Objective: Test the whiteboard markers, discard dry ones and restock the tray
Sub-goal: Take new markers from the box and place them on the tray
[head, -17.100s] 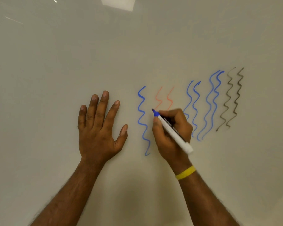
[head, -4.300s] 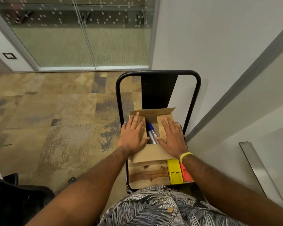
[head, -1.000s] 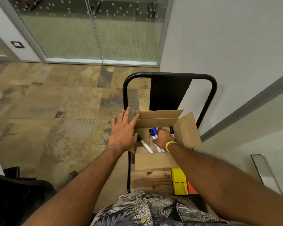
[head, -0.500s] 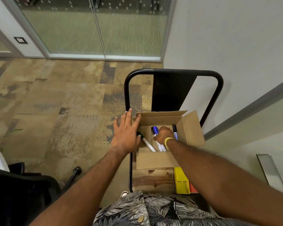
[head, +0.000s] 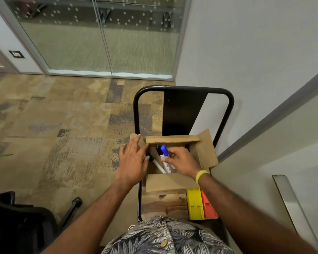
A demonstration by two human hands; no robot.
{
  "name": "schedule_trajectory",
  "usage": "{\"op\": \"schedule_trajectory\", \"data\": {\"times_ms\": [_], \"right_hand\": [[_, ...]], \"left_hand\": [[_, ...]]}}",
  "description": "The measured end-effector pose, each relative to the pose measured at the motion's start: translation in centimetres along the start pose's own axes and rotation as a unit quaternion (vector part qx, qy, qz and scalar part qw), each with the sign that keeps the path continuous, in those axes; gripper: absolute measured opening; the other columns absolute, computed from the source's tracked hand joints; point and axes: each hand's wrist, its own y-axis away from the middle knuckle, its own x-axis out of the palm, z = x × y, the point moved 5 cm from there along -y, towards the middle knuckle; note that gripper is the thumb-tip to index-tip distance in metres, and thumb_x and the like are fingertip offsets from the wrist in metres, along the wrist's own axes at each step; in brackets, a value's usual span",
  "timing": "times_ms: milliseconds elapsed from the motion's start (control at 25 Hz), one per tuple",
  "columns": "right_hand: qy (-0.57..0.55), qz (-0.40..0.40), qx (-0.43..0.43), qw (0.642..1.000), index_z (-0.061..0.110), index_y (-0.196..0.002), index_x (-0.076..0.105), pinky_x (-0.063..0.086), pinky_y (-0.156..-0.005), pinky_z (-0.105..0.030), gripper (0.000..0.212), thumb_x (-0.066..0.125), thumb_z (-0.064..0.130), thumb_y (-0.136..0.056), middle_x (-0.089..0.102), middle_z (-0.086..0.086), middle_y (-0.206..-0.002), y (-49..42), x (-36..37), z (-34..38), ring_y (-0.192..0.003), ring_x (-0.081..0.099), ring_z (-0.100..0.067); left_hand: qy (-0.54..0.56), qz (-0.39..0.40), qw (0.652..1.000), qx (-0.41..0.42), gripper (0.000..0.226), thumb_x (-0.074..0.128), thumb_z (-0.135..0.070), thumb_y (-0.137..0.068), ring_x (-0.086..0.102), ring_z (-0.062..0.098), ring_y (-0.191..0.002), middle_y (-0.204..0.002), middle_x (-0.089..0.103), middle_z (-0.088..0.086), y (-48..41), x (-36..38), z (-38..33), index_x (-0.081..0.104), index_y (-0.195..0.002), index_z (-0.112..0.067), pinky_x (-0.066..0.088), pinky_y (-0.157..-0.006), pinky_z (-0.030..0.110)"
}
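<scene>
An open cardboard box [head: 173, 182] stands on the wooden surface [head: 163, 204] of a small stand with a black frame [head: 184, 88], close to the white wall. The left hand [head: 133, 160] lies flat on the left flap of the box and its fingers [head: 134, 146] are straight and close together, pressing the flap outward. They hold nothing.

The right hand [head: 182, 160] is over the opening of the box. Its thumb and fingers [head: 171, 153] are narrow and pinch the blue-capped marker [head: 164, 150] at its white body, just under the cap. The cap points away from the person and the lower end of the marker is inside the box. A black-capped marker [head: 158, 150] is just beside it on the left, also in the box. A green-capped marker [head: 159, 166] lies diagonally on the bottom of the box, with its cap partly hidden by the left hand.

A yellow wristband [head: 201, 176] is on the right wrist. On the near side of the surface, a yellow bin [head: 195, 204] and an orange bin [head: 207, 206] stand touching side by side, to the right of the box's near flap. At the right edge a metal tray [head: 290, 202] runs along the wall, well apart from the box. A black office chair [head: 17, 226] is at the lower left, on the carpet.
</scene>
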Motion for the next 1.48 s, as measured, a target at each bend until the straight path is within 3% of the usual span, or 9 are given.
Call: {"op": "schedule_trajectory", "data": {"times_ms": [120, 280, 560, 680, 920, 1080, 1200, 1320, 1480], "right_hand": [[-0.024, -0.004, -0.039, 0.999, 0.013, -0.099, 0.073, 0.053, -0.078, -0.044, 0.018, 0.072, 0.028, -0.088, 0.071, -0.006, -0.087, 1.5, -0.2, 2.9, -0.084, 0.067, -0.022], [-0.031, 0.030, -0.081, 0.996, 0.012, -0.097, 0.072, 0.055, -0.077, -0.035, 0.012, 0.065, 0.008, -0.089, 0.071, -0.001, -0.088, 2.0, 0.3, 6.2, -0.084, 0.067, -0.016], [-0.076, 0.134, -0.018, 0.988, 0.012, -0.086, 0.075, 0.055, -0.069, -0.027, 0.001, 0.075, 0.013, -0.085, 0.074, -0.002, -0.078, 2.2, 0.8, 7.3, -0.074, 0.070, -0.013], [-0.078, 0.103, 0.037, 0.991, 0.005, -0.095, 0.075, 0.054, -0.070, -0.028, 0.016, 0.072, 0.019, -0.088, 0.075, -0.007, -0.090, 1.8, 0.3, 5.4, -0.080, 0.069, -0.018], [0.141, 0.070, 0.147, 0.977, 0.006, -0.090, 0.071, 0.054, -0.083, -0.035, 0.015, 0.067, 0.021, -0.089, 0.072, -0.009, -0.095, -0.3, 0.5, -1.5, -0.091, 0.065, -0.022], [0.226, 0.103, 0.183, 0.951, 0.014, -0.068, 0.056, 0.041, -0.065, -0.026, 0.024, 0.068, 0.028, -0.084, 0.060, -0.007, -0.080, -2.8, 2.6, -2.7, -0.086, 0.058, -0.027], [0.286, 0.129, 0.175, 0.933, 0.008, -0.102, 0.067, 0.047, -0.085, -0.032, 0.038, 0.062, 0.042, -0.087, 0.066, -0.014, -0.110, -4.6, 4.6, -3.1, -0.105, 0.060, -0.032], [0.326, 0.122, 0.142, 0.927, 0.007, -0.129, 0.056, 0.043, -0.101, -0.037, 0.049, 0.062, 0.036, -0.091, 0.058, -0.016, -0.132, -5.1, 5.6, -2.5, -0.123, 0.053, -0.035], [0.356, 0.099, 0.106, 0.923, 0.008, -0.141, 0.044, 0.039, -0.105, -0.036, 0.051, 0.057, 0.030, -0.096, 0.049, -0.016, -0.143, -5.3, 5.8, -2.1, -0.130, 0.047, -0.034]], "left_hand": [[0.240, -0.071, 0.967, -0.045, 0.042, 0.054, -0.034, -0.096, 0.039, 0.014, -0.136, -0.147, 0.043, -0.001, 2.0, -1.0, -0.4, 0.056, -0.134, -0.018, 0.036, -0.110, 0.035], [0.588, 0.019, 0.804, -0.083, 0.030, 0.061, -0.031, -0.094, 0.066, 0.012, -0.104, -0.108, 0.071, -0.002, 2.1, -1.3, -3.6, 0.062, -0.119, -0.014, 0.052, -0.087, 0.027], [0.749, 0.054, 0.616, -0.240, 0.030, 0.044, -0.029, -0.102, 0.069, 0.029, -0.099, -0.104, 0.072, 0.015, 2.3, -0.2, -4.1, 0.062, -0.113, -0.007, 0.057, -0.083, 0.040], [0.808, 0.025, 0.518, -0.279, 0.025, 0.040, -0.026, -0.104, 0.069, 0.031, -0.105, -0.108, 0.072, 0.016, 2.2, -0.1, -2.4, 0.056, -0.112, -0.008, 0.059, -0.077, 0.039], [0.795, -0.023, 0.534, -0.288, 0.030, 0.040, -0.024, -0.104, 0.065, 0.033, -0.113, -0.121, 0.066, 0.023, 1.3, -1.6, 1.7, 0.051, -0.124, -0.004, 0.055, -0.094, 0.045], [0.786, -0.020, 0.543, -0.295, 0.034, 0.039, -0.022, -0.104, 0.066, 0.034, -0.111, -0.120, 0.066, 0.023, 1.4, -1.9, 2.1, 0.048, -0.129, -0.002, 0.056, -0.092, 0.044], [0.779, -0.016, 0.546, -0.306, 0.030, 0.042, -0.021, -0.104, 0.066, 0.035, -0.110, -0.119, 0.066, 0.024, 1.6, -2.1, 2.4, 0.051, -0.125, -0.002, 0.055, -0.093, 0.047], [0.781, -0.017, 0.542, -0.311, 0.026, 0.044, -0.019, -0.103, 0.066, 0.037, -0.110, -0.117, 0.067, 0.024, 1.6, -2.4, 2.6, 0.054, -0.120, -0.003, 0.051, -0.096, 0.050], [0.782, -0.020, 0.538, -0.314, 0.025, 0.045, -0.019, -0.102, 0.066, 0.037, -0.110, -0.116, 0.068, 0.024, 1.6, -2.7, 2.9, 0.056, -0.117, -0.003, 0.050, -0.097, 0.050]]}}
